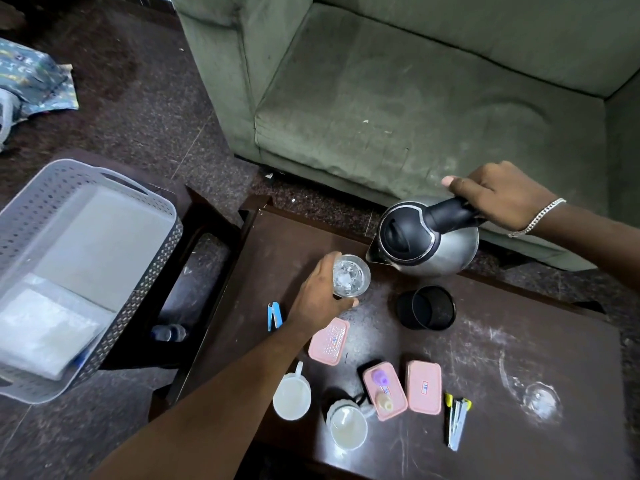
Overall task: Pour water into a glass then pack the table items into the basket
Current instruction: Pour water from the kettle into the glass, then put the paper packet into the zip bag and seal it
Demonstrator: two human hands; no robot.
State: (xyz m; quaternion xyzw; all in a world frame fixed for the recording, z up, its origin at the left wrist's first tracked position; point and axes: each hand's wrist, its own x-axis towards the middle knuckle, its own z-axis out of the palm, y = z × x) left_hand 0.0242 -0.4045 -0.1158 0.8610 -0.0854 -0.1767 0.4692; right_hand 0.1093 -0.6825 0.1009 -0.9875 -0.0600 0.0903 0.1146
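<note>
Glass and kettle sit near the table's far edge. Left hand fingers wrap the glass. Right hand fingers are closed around the kettle handle.

The far left part of the dark table is bare, as is a broad stretch at its right, broken only by an empty glass lying near the right edge. The near middle is crowded: three pink boxes, two white cups, a stapler and a black mesh cup leave only narrow gaps. The grey basket on the stool to the left stands open on top, its far half bare and white packets filling the near end.
</note>
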